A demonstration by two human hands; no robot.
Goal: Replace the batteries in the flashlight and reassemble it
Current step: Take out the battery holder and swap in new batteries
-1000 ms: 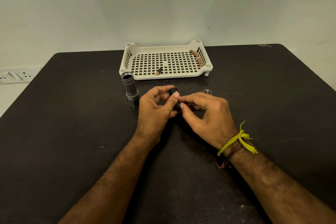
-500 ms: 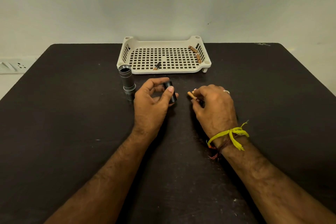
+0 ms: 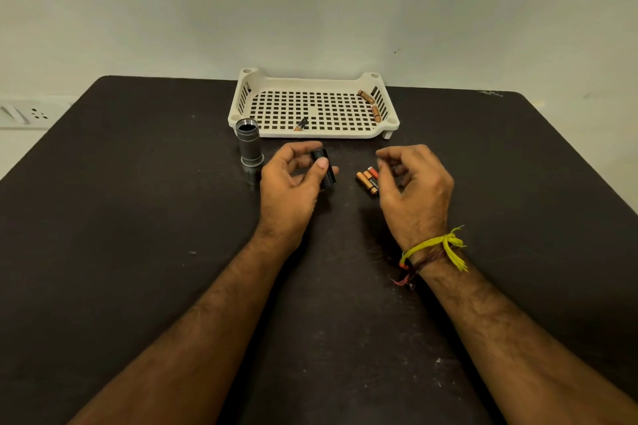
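The left hand [image 3: 293, 183] grips the black holder [image 3: 324, 169] between thumb and fingers while the right hand [image 3: 412, 190] hovers loosely open and empty over the batteries [image 3: 367, 181] on the table [image 3: 138, 217], so unloading looks finished; next, fetching batteries from the tray [image 3: 312, 74].

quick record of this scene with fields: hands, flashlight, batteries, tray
left hand: holds black battery holder above table
right hand: empty, fingers curled beside loose batteries
flashlight body: upright on table, open end up, left of left hand
loose batteries: side by side on table, at least two
tray: at table's far edge, holds three more batteries
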